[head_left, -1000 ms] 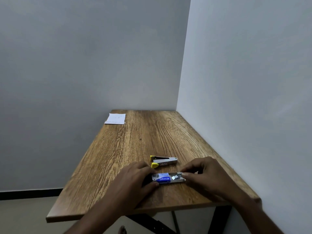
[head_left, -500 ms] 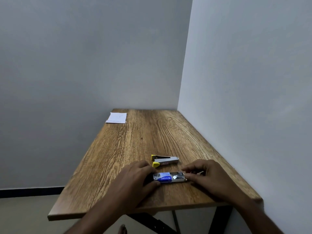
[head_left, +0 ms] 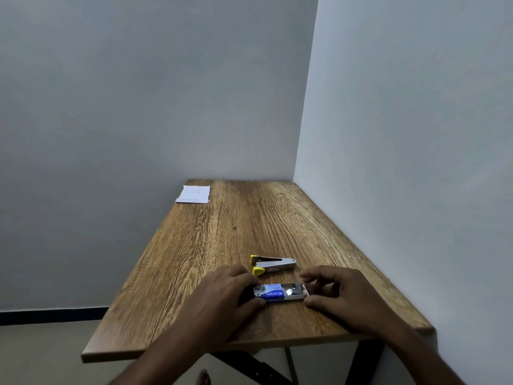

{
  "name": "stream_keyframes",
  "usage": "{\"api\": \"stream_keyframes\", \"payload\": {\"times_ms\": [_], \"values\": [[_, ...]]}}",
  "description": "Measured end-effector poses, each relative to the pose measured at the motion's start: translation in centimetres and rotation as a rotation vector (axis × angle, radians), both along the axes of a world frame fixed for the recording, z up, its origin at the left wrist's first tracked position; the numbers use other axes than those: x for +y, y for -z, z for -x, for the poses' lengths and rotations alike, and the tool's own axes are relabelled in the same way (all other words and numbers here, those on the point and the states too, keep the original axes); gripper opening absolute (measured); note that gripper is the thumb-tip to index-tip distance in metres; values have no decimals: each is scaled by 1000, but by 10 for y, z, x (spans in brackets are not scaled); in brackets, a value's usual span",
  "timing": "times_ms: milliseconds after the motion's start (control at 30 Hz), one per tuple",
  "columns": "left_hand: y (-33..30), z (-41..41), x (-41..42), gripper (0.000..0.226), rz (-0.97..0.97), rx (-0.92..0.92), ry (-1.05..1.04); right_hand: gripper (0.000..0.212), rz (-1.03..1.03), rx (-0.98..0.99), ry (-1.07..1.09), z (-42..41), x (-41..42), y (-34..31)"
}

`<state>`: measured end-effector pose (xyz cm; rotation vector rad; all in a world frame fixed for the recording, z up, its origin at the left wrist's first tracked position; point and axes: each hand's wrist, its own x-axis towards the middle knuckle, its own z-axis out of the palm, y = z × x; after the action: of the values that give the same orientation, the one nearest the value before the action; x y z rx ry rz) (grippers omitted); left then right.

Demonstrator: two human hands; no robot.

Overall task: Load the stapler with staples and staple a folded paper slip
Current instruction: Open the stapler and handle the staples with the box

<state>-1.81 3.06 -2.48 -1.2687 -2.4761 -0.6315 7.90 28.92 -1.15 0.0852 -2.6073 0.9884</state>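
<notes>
Hands meet low in the middle of the frame over a small box of staples [head_left: 280, 293] lying flat on the wooden table [head_left: 222, 245]. The left hand [head_left: 222, 295] grasps the box's left end, thumb on the near edge and fingers curled over the far side. The box's blue-and-white sleeve covers its left part; at the right end the inner tray stands slid out, with grey metal staples [head_left: 294, 291] showing inside. The right hand [head_left: 341, 295] sits at that open end with its fingers loosely curled: the thumb tip rests on the table at the tray's near right corner and the fingertips hover just beside the tray's far corner. Whether they pinch anything I cannot tell, since the fingertips are blurred.

Just above the box in the frame, lying on its side, is the stapler [head_left: 273, 264], a silver metal body with yellow plastic ends, its arms parted at the left end. It touches neither hand. Well apart, in the upper left of the tabletop near the wall, a white paper slip [head_left: 193, 194] lies flat, with faint print along its near edge.
</notes>
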Motion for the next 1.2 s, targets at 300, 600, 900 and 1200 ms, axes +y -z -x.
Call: {"api": "stream_keyframes", "payload": {"times_ms": [300,600,900,1200], "values": [[-1,1,1,55,-13,12,5,30,8,-18,-32,4,-2,-1],[0,1,0,55,-1,2,1,32,-2,29,-72,5,-6,0],[-1,0,0,54,6,3,2,36,-23,48,-80,6,-9,-2],[-1,0,0,56,0,4,-1,31,-229,14,-131,9,-10,-4]]}}
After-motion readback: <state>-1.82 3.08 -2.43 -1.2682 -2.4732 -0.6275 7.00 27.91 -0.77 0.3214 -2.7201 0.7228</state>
